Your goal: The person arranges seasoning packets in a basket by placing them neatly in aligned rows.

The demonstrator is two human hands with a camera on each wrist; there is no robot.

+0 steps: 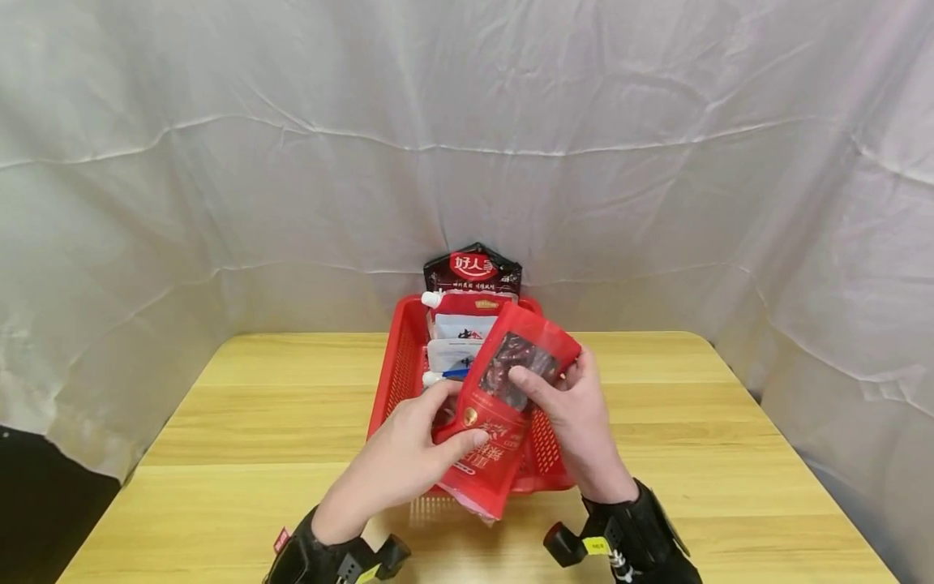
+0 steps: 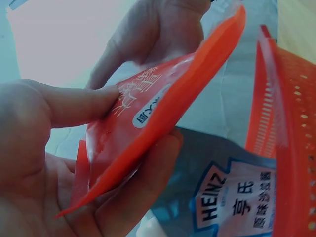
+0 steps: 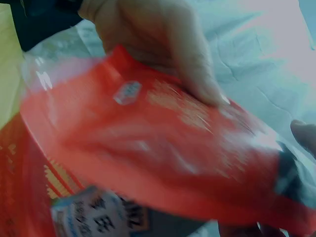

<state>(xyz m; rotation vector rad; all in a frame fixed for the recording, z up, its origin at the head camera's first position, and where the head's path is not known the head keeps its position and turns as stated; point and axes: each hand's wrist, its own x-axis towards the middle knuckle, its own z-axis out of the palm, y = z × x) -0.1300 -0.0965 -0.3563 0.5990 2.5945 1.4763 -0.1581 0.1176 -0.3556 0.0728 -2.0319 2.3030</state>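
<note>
While both hands hold it, the red pouch (image 1: 499, 410) hangs tilted in the air at the lower centre of the head view, above the near end of the red basket (image 1: 397, 373) and clear of the worktop (image 1: 241, 422).

Left hand (image 1: 409, 458): thumb laid flat across the printed front of the pouch, fingers curled behind its lower part. The left wrist view confirms a pinch, with the thumb (image 2: 79, 106) on the face and the fingers supporting the back edge.

Right hand (image 1: 576, 410): grips the upper right part of the pouch, one finger resting over the dark clear window, the others behind. The right wrist view is blurred; it shows only the red film (image 3: 163, 148) filling the frame.

Judged step: the pouch is held over the basket, either just lifted from it or about to be set into it; the pictures do not settle which. If it goes in, the next move calls for lowering it level into the free near end and keeping it clear of the rim.

Further up the frame, the basket holds white spouted pouches (image 1: 456, 341) in a row, one with Heinz lettering (image 2: 232, 202), and a dark packet (image 1: 473, 272) stands at the far end. A creased white cloth (image 1: 219, 162) forms the backdrop.
</note>
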